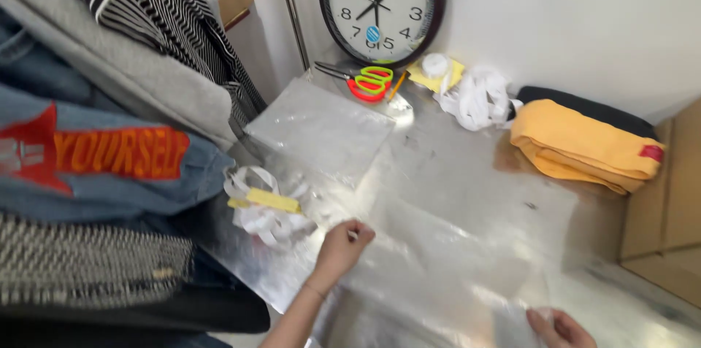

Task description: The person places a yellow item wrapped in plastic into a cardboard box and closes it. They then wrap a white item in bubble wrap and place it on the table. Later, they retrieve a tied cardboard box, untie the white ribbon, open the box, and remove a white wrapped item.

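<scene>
A large clear plastic bag [453,238] lies flat on the shiny metal table [438,143]. My left hand [342,246] pinches the bag's left edge between thumb and fingers. My right hand [558,327] grips the bag's near right corner at the bottom of the view. A second stack of clear plastic bags [318,129] lies further back on the left.
A heap of white strips with a yellow piece [264,205] sits left of my left hand. Red and green scissors [365,81], a wall clock [381,5], crumpled white paper [475,96] and folded yellow cloth [584,143] stand at the back. Hanging clothes [109,136] crowd the left; cardboard boxes [668,209] the right.
</scene>
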